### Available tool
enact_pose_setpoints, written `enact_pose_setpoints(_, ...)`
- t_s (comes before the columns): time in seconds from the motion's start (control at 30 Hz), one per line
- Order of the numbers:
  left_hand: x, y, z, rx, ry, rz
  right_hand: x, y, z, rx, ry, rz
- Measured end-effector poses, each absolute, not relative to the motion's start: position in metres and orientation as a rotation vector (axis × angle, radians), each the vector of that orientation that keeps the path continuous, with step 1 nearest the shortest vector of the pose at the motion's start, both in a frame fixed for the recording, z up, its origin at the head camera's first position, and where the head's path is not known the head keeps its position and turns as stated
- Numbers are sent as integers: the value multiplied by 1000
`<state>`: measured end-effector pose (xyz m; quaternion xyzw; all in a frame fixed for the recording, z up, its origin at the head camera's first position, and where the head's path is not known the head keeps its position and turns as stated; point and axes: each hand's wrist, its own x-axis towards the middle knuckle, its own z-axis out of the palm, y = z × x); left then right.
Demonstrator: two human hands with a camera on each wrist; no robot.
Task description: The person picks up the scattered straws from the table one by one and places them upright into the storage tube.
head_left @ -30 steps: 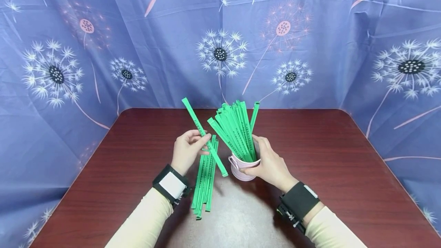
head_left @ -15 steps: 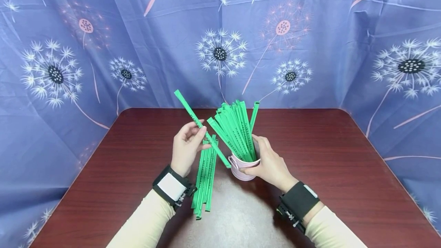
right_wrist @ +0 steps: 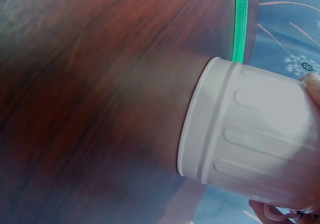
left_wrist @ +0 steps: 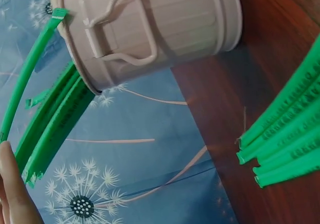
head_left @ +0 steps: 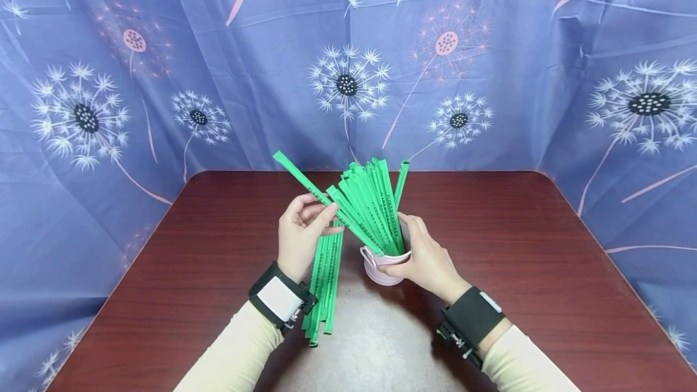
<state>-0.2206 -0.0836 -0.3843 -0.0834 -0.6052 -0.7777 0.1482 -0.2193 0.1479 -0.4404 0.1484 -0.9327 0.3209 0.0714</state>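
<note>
My left hand pinches a long green paper-wrapped straw between thumb and fingers. The straw slants, and its lower end is right at the rim of a small pale pink bucket. In the left wrist view that straw's tip overlaps the bucket's mouth. Many similar wrapped straws stand in the bucket, leaning mostly left. My right hand grips the bucket by its right side, thumb across the front. The right wrist view shows the bucket's ribbed wall.
Under and beside my left hand, a loose row of several green wrapped straws lies on the dark red wooden table. A blue curtain with dandelion prints hangs behind and at both sides.
The straw in my left hand has moved right and tipped flatter, its lower end rising to the bucket's rim. My right hand and the bucket have stayed put.
</note>
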Motion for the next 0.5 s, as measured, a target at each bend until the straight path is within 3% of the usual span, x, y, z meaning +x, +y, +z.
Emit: enact_pose_setpoints(0.5,-218,-77,-390,-213,-1753,-2211,-219,147,-440,452,-2799,953)
